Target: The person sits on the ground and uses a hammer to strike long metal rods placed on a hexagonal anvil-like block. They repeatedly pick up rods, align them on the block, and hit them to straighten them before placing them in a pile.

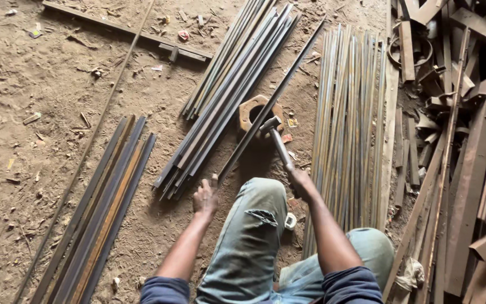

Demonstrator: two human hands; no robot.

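My right hand (299,181) grips the handle of a hammer (277,138), whose head rests on a long dark metal bar (271,104). That bar lies slanted across a rusty hexagonal metal block (247,115) on the dirt floor. My left hand (205,197) holds the near end of the same bar, just left of my bent knee in torn jeans (254,225).
A bundle of dark flat bars (226,95) lies left of the block, and another group (105,208) lies nearer left. Thin rods (347,112) lie to the right. Scrap metal and wood (462,141) pile up at far right. A long thin rod (102,118) crosses the floor.
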